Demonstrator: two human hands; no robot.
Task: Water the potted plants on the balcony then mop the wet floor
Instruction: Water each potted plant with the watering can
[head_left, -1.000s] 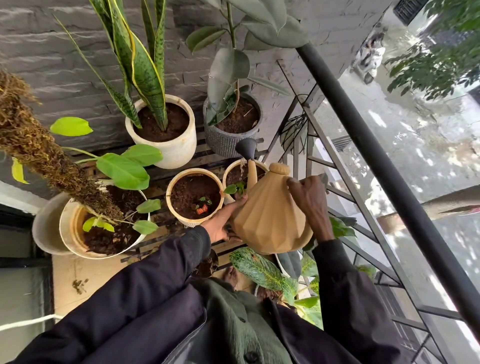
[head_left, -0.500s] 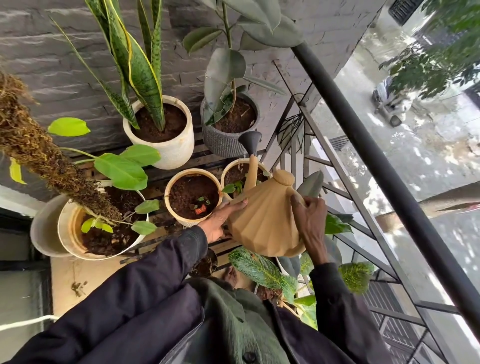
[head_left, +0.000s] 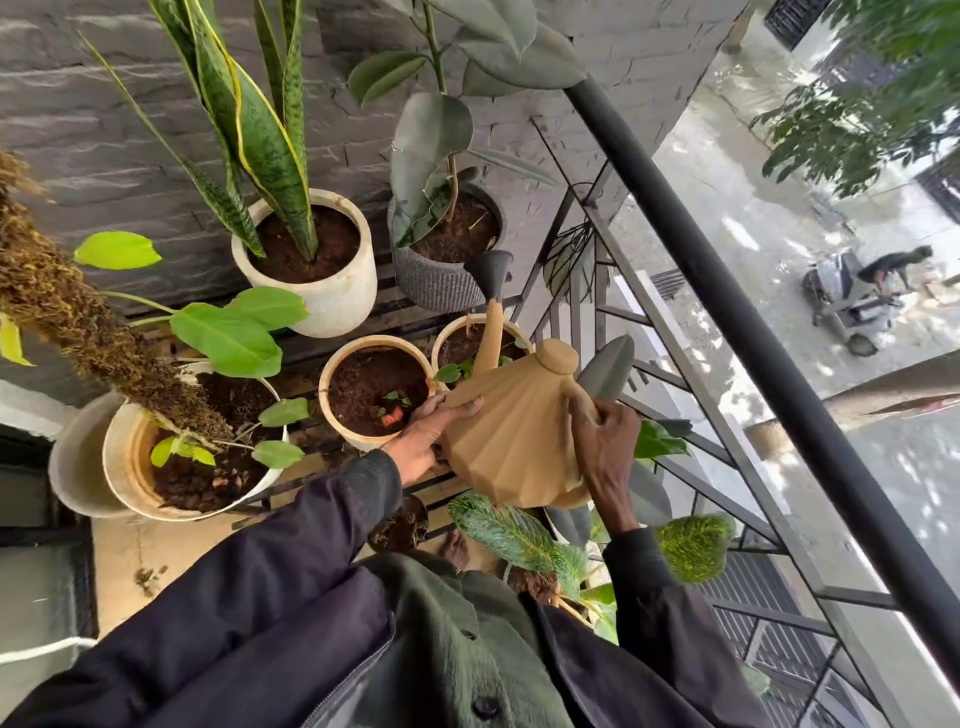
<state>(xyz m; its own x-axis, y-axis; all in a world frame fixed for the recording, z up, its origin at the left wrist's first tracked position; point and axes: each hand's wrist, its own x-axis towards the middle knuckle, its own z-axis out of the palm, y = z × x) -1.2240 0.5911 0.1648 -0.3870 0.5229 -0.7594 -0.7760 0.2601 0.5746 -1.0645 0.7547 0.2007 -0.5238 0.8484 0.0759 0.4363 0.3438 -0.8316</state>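
Note:
A tan ribbed watering can (head_left: 514, 431) with a dark rose on its spout is held over the pots, its spout pointing up toward the grey ribbed pot (head_left: 441, 280). My right hand (head_left: 605, 436) grips the can's handle at its right side. My left hand (head_left: 431, 431) presses flat against the can's left side with straight fingers. Below the spout sit two small cream pots of dark soil, one with a seedling (head_left: 374, 400) and one partly hidden behind the can (head_left: 462, 338). A white pot holds a snake plant (head_left: 311, 270). A wide cream pot (head_left: 135, 467) holds a leafy plant.
A black metal railing (head_left: 727, 291) runs diagonally at the right, with the street far below. A dark brick wall (head_left: 78, 130) backs the pots. A mossy pole (head_left: 78, 322) leans across the left. Variegated leaves (head_left: 509, 535) spread below the can, near my feet.
The can has tipped back and risen, so its spout now points higher, away from the small pot. Both hands stayed on the can. The view shifted slightly.

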